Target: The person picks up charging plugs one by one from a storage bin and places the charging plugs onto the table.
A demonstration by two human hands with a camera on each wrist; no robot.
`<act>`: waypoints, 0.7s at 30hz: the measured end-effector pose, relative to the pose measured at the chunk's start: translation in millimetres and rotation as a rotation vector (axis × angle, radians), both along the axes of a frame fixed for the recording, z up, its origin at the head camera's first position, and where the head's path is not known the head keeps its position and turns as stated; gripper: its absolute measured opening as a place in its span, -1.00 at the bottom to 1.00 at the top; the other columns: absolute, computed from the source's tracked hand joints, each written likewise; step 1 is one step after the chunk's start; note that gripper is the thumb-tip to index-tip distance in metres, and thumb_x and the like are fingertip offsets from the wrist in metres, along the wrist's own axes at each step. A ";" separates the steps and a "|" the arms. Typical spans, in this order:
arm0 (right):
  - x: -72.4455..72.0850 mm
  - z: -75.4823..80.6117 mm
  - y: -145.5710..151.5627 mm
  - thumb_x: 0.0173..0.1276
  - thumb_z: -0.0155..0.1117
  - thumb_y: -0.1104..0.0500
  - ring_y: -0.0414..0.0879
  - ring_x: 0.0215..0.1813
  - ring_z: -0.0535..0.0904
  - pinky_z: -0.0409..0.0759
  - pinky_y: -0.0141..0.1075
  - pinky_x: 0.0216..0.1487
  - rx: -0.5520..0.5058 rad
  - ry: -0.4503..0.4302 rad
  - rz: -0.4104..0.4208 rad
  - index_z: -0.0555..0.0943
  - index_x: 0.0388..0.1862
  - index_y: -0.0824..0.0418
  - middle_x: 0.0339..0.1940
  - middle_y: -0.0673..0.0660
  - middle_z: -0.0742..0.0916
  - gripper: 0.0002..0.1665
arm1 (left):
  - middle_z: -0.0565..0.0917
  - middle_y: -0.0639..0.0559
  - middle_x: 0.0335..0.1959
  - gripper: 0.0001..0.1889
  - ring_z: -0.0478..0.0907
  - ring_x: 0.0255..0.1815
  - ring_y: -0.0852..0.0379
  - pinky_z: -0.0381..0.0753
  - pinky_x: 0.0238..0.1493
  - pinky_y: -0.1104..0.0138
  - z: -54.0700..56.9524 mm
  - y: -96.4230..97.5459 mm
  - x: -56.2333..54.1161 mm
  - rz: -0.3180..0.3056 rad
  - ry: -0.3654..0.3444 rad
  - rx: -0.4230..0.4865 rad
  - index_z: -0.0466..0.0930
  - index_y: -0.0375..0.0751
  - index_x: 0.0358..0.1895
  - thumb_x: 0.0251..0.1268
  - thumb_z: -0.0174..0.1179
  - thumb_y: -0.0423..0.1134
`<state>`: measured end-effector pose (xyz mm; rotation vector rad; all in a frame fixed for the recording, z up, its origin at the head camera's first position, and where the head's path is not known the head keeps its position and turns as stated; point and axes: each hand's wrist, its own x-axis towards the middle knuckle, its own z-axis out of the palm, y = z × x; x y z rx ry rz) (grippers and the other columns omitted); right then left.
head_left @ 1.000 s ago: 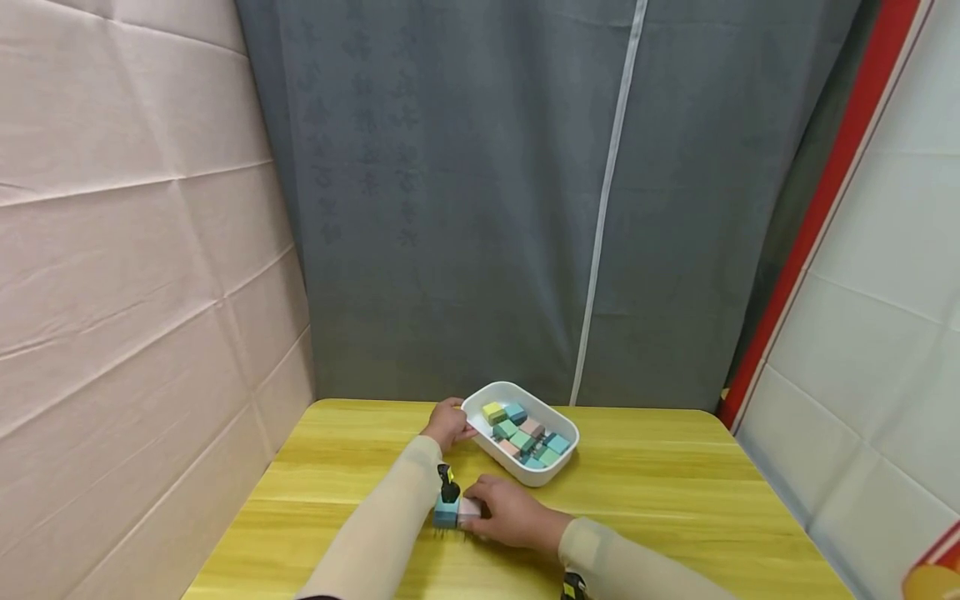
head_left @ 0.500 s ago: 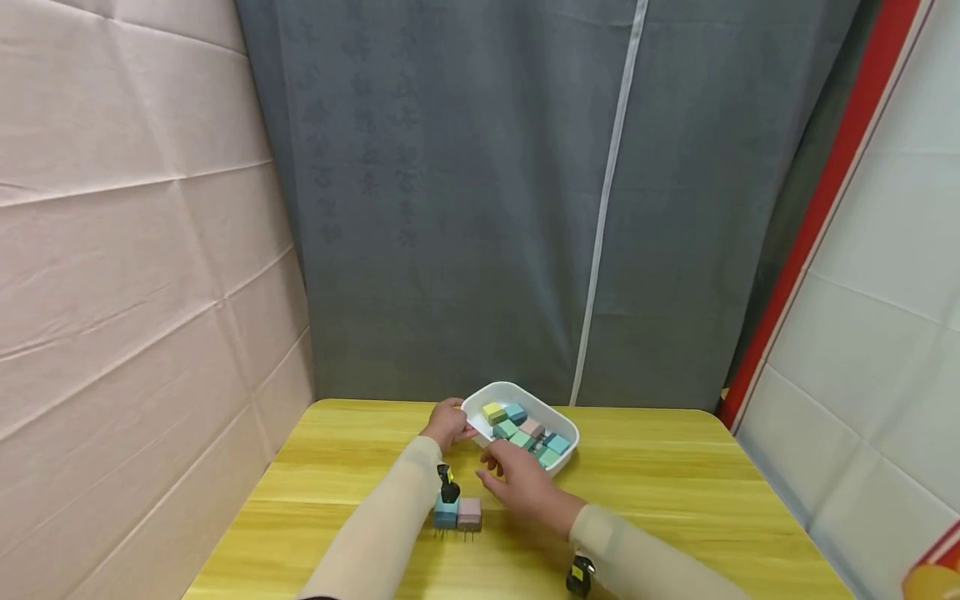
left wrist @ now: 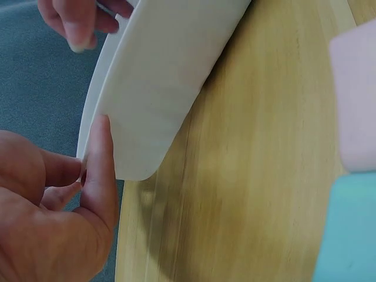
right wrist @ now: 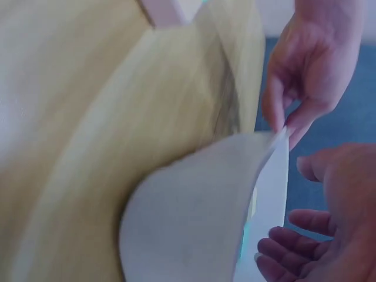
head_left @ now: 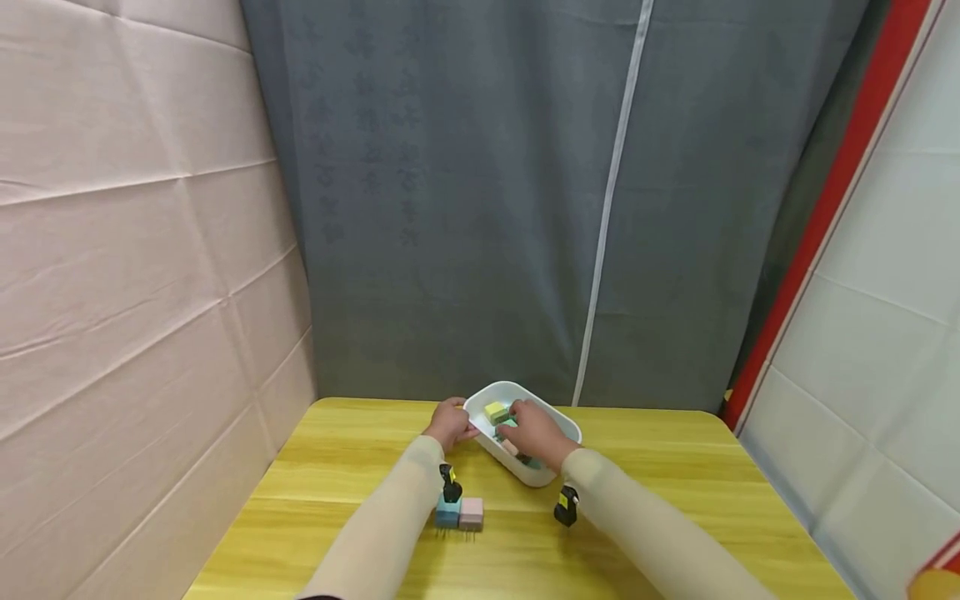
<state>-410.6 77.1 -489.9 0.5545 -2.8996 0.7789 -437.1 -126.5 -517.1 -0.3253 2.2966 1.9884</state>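
With thumb and fingers my left hand [head_left: 447, 423] pinches the rim of a white plastic tray [head_left: 486, 452] at its left corner; the left wrist view shows this grip closely. Over the tray reaches my right hand [head_left: 538, 433], its fingertips down near a green block [head_left: 506, 427]. In the right wrist view, its thumb and fingers are spread apart with nothing between them. A yellow block [head_left: 496, 412] lies at the tray's far left end. Other blocks are mostly hidden under the right hand. On the table, a blue block [head_left: 447, 513] and a pink block [head_left: 471, 514] sit side by side.
The wooden table [head_left: 675, 492] carries everything. Thin pins show along the near side of the two blocks on it. A grey curtain [head_left: 450, 208] hangs behind the table, with pale cloth walls on the left [head_left: 150, 292] and right [head_left: 885, 375].
My right hand has let go of the pink block beside the blue one, then moved up and away into the tray. My left hand has stayed on the rim.
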 end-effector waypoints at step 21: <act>-42.4 -17.7 -23.9 0.42 0.54 -0.22 0.02 -0.20 0.56 0.64 -0.09 0.00 0.285 -0.123 -0.059 0.70 -0.12 0.21 -0.30 0.08 0.65 -0.48 | 0.59 -0.51 0.33 -0.39 0.77 -0.21 0.00 0.90 -0.06 0.20 2.4 0.6 0.7 0.009 -0.004 -0.012 0.39 -0.39 0.61 0.53 -0.02 -0.59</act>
